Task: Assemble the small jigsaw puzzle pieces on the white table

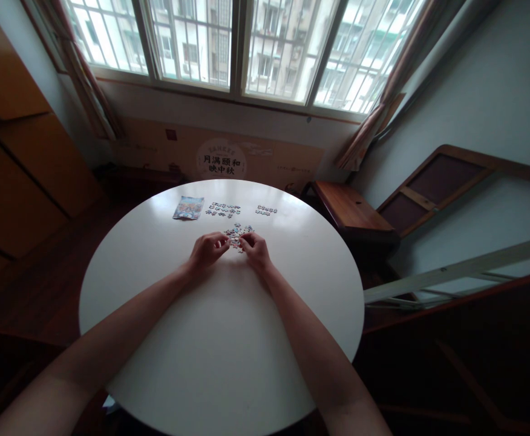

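Note:
A loose pile of small jigsaw puzzle pieces [236, 231] lies on the round white table [219, 339], with my hands on either side of it. My left hand [208, 249] is closed in a pinch at the pile's left edge, on what looks like a puzzle piece, mostly covered by the fingers. From the right, my right hand [256, 249] pinches a puzzle piece over the near part of the pile; little of it shows. Behind the pile, sorted puzzle pieces [223, 209] lie in rows, and a smaller group of pieces [266, 210] sits farther right.
A flat picture packet [189, 208] lies at the table's far left. Beyond the table are a barred window [238, 48] and a low wooden bench [353, 206] at the right. Wooden cabinets [20, 169] stand on the left.

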Demonstrator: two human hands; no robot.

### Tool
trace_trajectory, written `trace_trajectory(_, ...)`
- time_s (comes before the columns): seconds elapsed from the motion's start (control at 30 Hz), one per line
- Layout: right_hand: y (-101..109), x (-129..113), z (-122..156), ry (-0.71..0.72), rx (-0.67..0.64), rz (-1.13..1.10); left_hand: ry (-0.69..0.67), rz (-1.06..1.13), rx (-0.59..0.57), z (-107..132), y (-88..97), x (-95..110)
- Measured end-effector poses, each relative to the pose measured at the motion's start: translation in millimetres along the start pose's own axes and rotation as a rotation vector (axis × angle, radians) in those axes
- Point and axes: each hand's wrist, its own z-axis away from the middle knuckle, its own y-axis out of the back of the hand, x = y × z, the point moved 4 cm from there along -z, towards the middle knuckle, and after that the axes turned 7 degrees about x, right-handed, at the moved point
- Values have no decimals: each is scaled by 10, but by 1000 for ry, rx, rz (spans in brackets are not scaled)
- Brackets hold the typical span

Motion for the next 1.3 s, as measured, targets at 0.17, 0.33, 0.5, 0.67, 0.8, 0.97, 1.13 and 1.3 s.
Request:
trace_trajectory(0.17, -5, 18, -3, 8, -7, 9, 28, -15, 4, -3, -4, -15)
trace_trajectory(0.33, -4, 14, -3, 18, -12, 1, 30, 6, 9, -1, 2, -9)
trace_trajectory(0.5, -7, -7, 2, 13, -24, -3, 16, 2, 18, -5, 4, -4)
trace_trajectory(0.67, -12, 7, -2, 5, -14, 1, 12, -13, 22, -6, 4, -11)
trace_trajectory(0.8, -9, 21, -7, 5, -12, 17, 12, -22, 33, -5, 8, -11)
trace_trajectory(0.97, -4, 24, -7, 11, -12, 25, 3, -8, 39, -6, -4, -13)
trace_trajectory(1.13, -3, 16, -4, 16, -14, 10, 4, -4, 30, -9, -4, -15)
trace_trajectory(1.3, -4, 1, -3, 16, -17, 14, 23, -5, 34, -11, 6, -17)
